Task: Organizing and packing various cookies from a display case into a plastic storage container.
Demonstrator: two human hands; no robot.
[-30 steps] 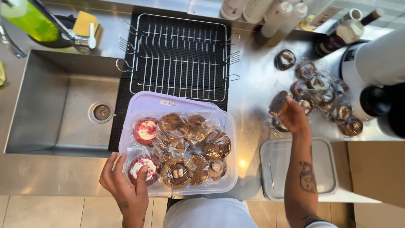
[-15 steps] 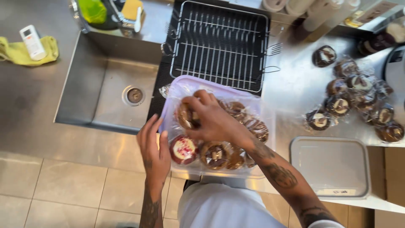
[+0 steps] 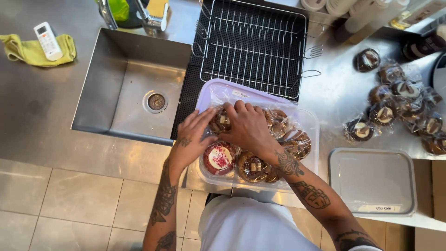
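Observation:
A clear plastic container (image 3: 306, 118) on the steel counter holds several wrapped cookies, mostly brown, and one with a white and red top (image 3: 219, 158) at its near left. My left hand (image 3: 193, 139) rests on the container's left side, fingers on a wrapped brown cookie (image 3: 221, 122). My right hand (image 3: 248, 125) lies over the cookies in the middle, fingers pressing down on that same wrapped cookie. Both forearms reach in from below.
A pile of wrapped cookies (image 3: 399, 104) lies on the counter at the right. The container's lid (image 3: 371, 181) sits near the right front edge. A wire rack (image 3: 253, 46) stands behind the container, a sink (image 3: 134, 88) to the left, a yellow cloth with a remote (image 3: 39, 46) far left.
One second ago my right hand held a wrapped cookie by the right-hand pile. It has come across into the container, and both hands now meet over the cookies at its left.

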